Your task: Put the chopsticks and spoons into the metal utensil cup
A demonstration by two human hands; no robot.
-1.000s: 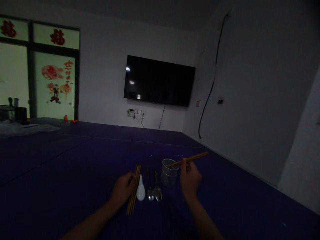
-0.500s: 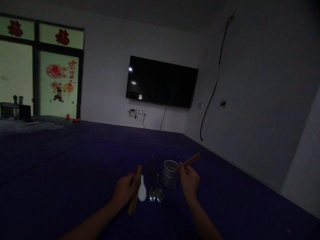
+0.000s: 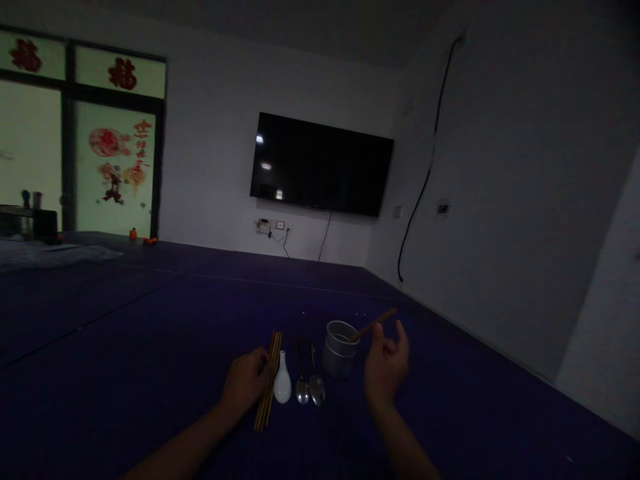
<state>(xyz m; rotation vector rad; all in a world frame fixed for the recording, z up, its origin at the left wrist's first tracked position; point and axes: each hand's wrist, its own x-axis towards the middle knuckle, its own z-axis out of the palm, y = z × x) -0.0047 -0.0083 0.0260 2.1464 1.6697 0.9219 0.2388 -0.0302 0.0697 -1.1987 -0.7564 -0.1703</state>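
My left hand [image 3: 246,381] rests at the left of a bundle of wooden chopsticks [image 3: 265,405] on the dark surface, its curled fingers against them. Right of the bundle lies a white soup spoon [image 3: 283,385], then two metal spoons, one [image 3: 303,391] beside the other [image 3: 317,389]. A grey metal cup [image 3: 338,357] stands upright beyond them. More wooden chopsticks [image 3: 367,329] slant out of its mouth to the right, their lower ends hidden inside. My right hand [image 3: 387,367] is beside the cup, fingers apart, one fingertip overlapping these chopsticks in view.
The wide dark purple surface [image 3: 200,320] reaches to the walls. Far left are a dark box [image 3: 43,225], clear plastic sheeting [image 3: 60,255] and small orange items [image 3: 150,241]. A black cable [image 3: 415,213] hangs on the right wall; a television [image 3: 320,163] is mounted ahead.
My right hand has loosened from the chopsticks at the cup and shifted slightly right, its fingers spreading. The chopsticks stay leaning in the cup. My left hand has barely moved.
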